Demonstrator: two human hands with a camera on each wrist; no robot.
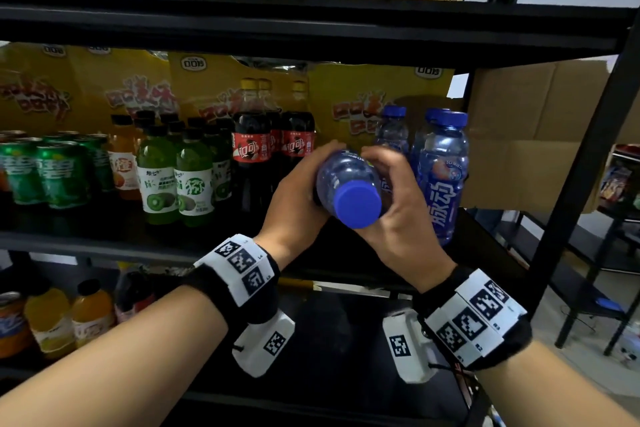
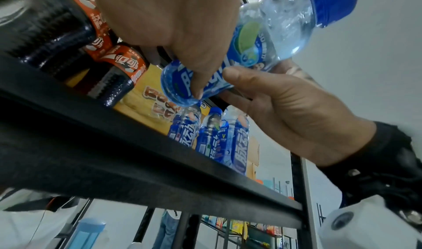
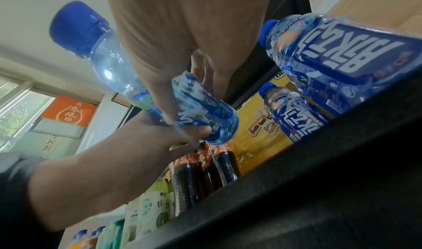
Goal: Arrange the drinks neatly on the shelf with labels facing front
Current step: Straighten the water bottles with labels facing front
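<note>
Before the shelf point(image 1: 242, 239), left hand point(image 1: 294, 194) and right hand point(image 1: 398, 211) each grip, seemingly firmly, the tilted blue bottle point(image 1: 346, 184)

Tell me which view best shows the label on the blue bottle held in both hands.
Left wrist: the held bottle lies tilted, its blue label with white characters and green fruit mark showing between the left hand and right hand. Right wrist shows only a blurred strip of label. Head view shows mostly cap and shoulder.
</note>
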